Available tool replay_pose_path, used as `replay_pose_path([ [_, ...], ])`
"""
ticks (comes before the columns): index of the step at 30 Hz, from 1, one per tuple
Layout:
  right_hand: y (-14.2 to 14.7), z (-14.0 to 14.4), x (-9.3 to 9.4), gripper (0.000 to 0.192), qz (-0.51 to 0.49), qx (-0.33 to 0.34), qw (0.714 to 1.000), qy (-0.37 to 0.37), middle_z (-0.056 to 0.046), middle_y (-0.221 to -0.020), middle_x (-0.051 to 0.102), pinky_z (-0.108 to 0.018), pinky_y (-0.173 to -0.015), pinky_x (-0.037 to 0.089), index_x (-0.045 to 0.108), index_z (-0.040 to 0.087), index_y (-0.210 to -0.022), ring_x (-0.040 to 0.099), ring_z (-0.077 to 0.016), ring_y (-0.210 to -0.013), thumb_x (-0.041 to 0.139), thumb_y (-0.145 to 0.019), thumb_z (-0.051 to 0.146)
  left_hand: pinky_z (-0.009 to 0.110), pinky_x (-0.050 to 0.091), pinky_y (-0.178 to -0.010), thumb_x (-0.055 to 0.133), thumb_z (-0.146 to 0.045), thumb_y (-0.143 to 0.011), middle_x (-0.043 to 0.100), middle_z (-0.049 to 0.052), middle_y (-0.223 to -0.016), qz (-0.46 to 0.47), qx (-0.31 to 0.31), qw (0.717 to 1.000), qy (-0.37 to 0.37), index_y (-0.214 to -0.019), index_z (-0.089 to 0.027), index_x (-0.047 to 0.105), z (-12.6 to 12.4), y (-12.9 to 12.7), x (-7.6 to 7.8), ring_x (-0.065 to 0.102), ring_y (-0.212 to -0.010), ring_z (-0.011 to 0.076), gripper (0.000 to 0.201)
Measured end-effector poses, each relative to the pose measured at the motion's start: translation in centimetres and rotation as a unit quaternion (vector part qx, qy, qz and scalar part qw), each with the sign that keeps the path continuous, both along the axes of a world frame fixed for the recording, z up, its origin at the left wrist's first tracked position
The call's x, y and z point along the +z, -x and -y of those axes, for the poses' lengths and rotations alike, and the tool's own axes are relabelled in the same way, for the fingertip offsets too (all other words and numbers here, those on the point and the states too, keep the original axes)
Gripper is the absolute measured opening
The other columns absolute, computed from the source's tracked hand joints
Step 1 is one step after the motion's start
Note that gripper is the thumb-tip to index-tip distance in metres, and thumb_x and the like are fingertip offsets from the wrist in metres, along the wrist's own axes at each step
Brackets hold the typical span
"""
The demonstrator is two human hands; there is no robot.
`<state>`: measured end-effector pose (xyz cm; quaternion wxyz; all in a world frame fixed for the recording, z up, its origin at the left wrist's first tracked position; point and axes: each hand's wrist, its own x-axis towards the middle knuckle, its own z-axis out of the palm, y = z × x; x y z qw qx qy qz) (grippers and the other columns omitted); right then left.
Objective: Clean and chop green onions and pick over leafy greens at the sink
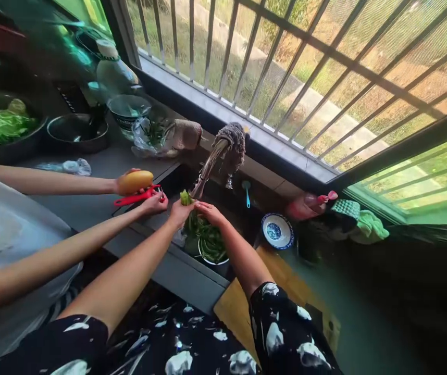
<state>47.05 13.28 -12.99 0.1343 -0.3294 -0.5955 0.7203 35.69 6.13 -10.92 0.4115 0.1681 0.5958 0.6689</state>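
Observation:
My left hand [182, 214] is closed around a pale green vegetable stalk [185, 197] over the sink. Close against it is my right hand [209, 212], fingers bent and pressed together; what they pinch, if anything, is too small to make out. Below both hands, a white-rimmed bowl [216, 262] in the sink holds long green vegetable pieces [211, 240]. The faucet [208, 169], wrapped in grey cloth, rises just beyond my hands.
At left, another person's hands hold a yellow, potato-like vegetable [136, 182] and a red peeler [135, 198]. A patterned bowl [277, 230] and wooden board [243, 312] lie right. Pans [77, 130], a plastic bag [141, 138] and a large jar [116, 75] stand back left.

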Motion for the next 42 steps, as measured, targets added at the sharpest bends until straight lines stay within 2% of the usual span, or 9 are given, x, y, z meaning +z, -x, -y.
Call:
replay_pose_path([
  [4,-4.0,1.9,-3.9,0.036,0.150,-0.058,0.972,-0.174,-0.006,-0.116,0.063,-0.028,-0.089,0.044,0.062,0.020,-0.115,0.058,-0.0165,-0.104,0.046,-0.088,0.036,0.033,0.049,-0.065,0.081,-0.040,-0.045,0.064,0.002,-0.067,0.046,-0.014,0.998,-0.038,-0.079,-0.014,0.061,-0.7,0.0,0.4,0.063,-0.063,0.0193,0.047],
  [7,-6.1,5.0,-7.6,0.031,0.385,0.096,0.881,-0.258,-0.009,-0.108,0.068,-0.031,-0.086,0.046,0.068,0.018,-0.105,0.062,-0.0198,-0.099,0.045,-0.084,0.021,0.027,0.046,-0.060,0.078,-0.039,-0.050,0.058,-0.003,-0.062,0.015,0.057,0.997,-0.052,-0.075,-0.017,0.058,-1.4,0.9,1.1,0.058,-0.058,0.0133,0.040],
  [10,-6.6,8.4,-10.5,0.021,0.424,0.217,0.844,-0.244,-0.011,-0.089,0.072,-0.034,-0.081,0.049,0.072,0.017,-0.084,0.066,-0.0249,-0.091,0.058,-0.069,0.011,0.024,0.042,-0.057,0.074,-0.036,-0.057,0.055,-0.005,-0.061,-0.036,0.103,0.993,-0.050,-0.075,-0.017,0.057,-2.1,2.3,2.4,0.054,-0.056,0.0108,0.031],
  [17,-5.8,9.8,-12.5,0.022,0.428,0.226,0.832,-0.271,-0.019,-0.096,0.069,-0.042,-0.077,0.050,0.069,0.015,-0.083,0.065,-0.0302,-0.092,0.047,-0.079,0.015,0.025,0.046,-0.063,0.072,-0.028,-0.064,0.060,-0.001,-0.073,-0.074,0.081,0.991,-0.079,-0.082,-0.015,0.061,-1.9,3.7,6.3,0.058,-0.061,0.0113,0.025],
  [23,-6.0,8.8,-11.6,0.013,0.414,0.190,0.844,-0.283,-0.012,-0.086,0.069,-0.033,-0.069,0.048,0.065,0.019,-0.067,0.066,-0.0266,-0.083,0.056,-0.067,0.009,0.025,0.047,-0.063,0.081,-0.033,-0.052,0.063,-0.001,-0.069,-0.051,0.031,0.996,-0.063,-0.077,-0.015,0.065,-0.8,3.7,4.7,0.059,-0.062,0.0133,0.035],
  [28,-3.0,5.7,-7.4,0.007,0.257,-0.122,0.943,-0.173,0.000,-0.063,0.059,-0.025,-0.060,0.044,0.058,0.018,-0.070,0.057,-0.0150,-0.061,0.051,-0.069,0.015,0.027,0.046,-0.059,0.084,-0.037,-0.044,0.061,0.000,-0.062,0.011,-0.002,1.000,-0.026,-0.074,-0.014,0.064,0.2,3.5,1.5,0.057,-0.057,0.0137,0.043],
  [30,-1.2,4.2,-4.9,0.006,0.161,-0.181,0.962,-0.129,0.004,-0.059,0.053,-0.022,-0.054,0.042,0.055,0.018,-0.074,0.051,-0.0121,-0.054,0.051,-0.071,0.021,0.027,0.045,-0.059,0.086,-0.036,-0.040,0.062,0.000,-0.062,0.022,-0.009,1.000,-0.003,-0.074,-0.013,0.064,0.4,3.1,0.6,0.057,-0.055,0.0134,0.047],
  [36,2.0,1.4,0.9,0.008,0.066,-0.136,0.965,-0.215,0.001,-0.074,0.058,-0.024,-0.070,0.044,0.059,0.019,-0.075,0.052,-0.0126,-0.071,0.056,-0.074,0.027,0.032,0.047,-0.069,0.088,-0.031,-0.037,0.067,0.005,-0.069,0.067,-0.080,0.994,0.014,-0.075,-0.012,0.066,0.4,1.9,0.7,0.062,-0.070,0.0210,0.048],
  [42,0.1,1.1,0.5,0.043,0.074,-0.139,0.964,-0.214,-0.004,-0.110,0.058,-0.028,-0.085,0.043,0.059,0.021,-0.110,0.055,-0.0163,-0.094,0.067,-0.069,0.031,0.035,0.051,-0.071,0.086,-0.033,-0.039,0.069,0.008,-0.076,0.118,-0.049,0.991,-0.024,-0.083,-0.013,0.066,-0.7,0.8,2.0,0.065,-0.082,0.0263,0.052],
])
